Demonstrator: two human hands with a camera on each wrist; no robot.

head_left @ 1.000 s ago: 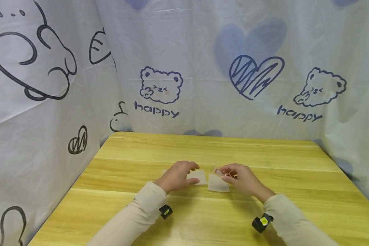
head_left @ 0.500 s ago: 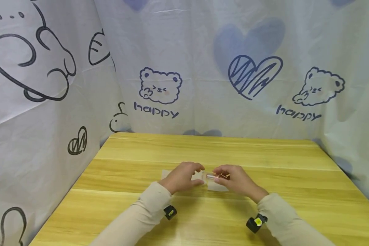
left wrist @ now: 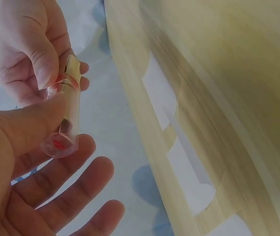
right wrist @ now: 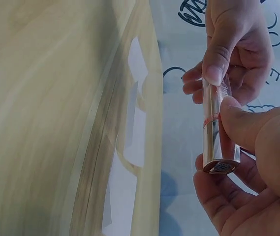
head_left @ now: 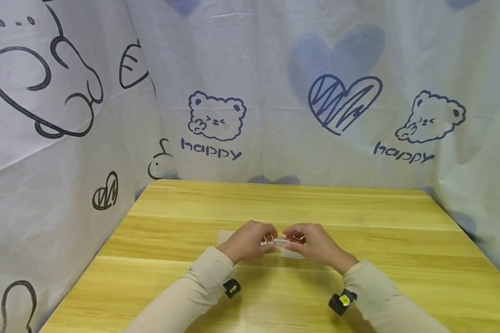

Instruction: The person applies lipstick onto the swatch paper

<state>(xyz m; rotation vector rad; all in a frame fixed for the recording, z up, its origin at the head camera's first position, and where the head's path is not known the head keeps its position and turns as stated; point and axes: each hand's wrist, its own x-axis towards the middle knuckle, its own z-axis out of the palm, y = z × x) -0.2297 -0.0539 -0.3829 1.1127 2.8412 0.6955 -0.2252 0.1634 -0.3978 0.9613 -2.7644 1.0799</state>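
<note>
A lipstick tube (head_left: pixel 281 240) with a clear cap lies level between both hands, raised above the table. My left hand (head_left: pixel 250 241) pinches its clear cap end (left wrist: pixel 71 115) between thumb and fingers, the other fingers spread below in the left wrist view. Around the shiny gold base (right wrist: pixel 212 145), my right hand (head_left: pixel 316 243) has its thumb on top and fingers beneath. Something reddish shows through the clear cap. Under the hands, white paper pieces (head_left: pixel 292 254) lie on the table, partly covered by the hands in the head view.
The wood-patterned table (head_left: pixel 275 296) extends around both forearms. In the left wrist view, three white papers (left wrist: pixel 191 172) lie in a row with lifted edges. A white curtain (head_left: pixel 266 138) with printed drawings hangs behind and at the sides.
The right hand has brought the lipstick leftward and turned it level, clear end toward the left hand. The left hand, holding nothing before, has moved slightly right and now pinches the cap end.
</note>
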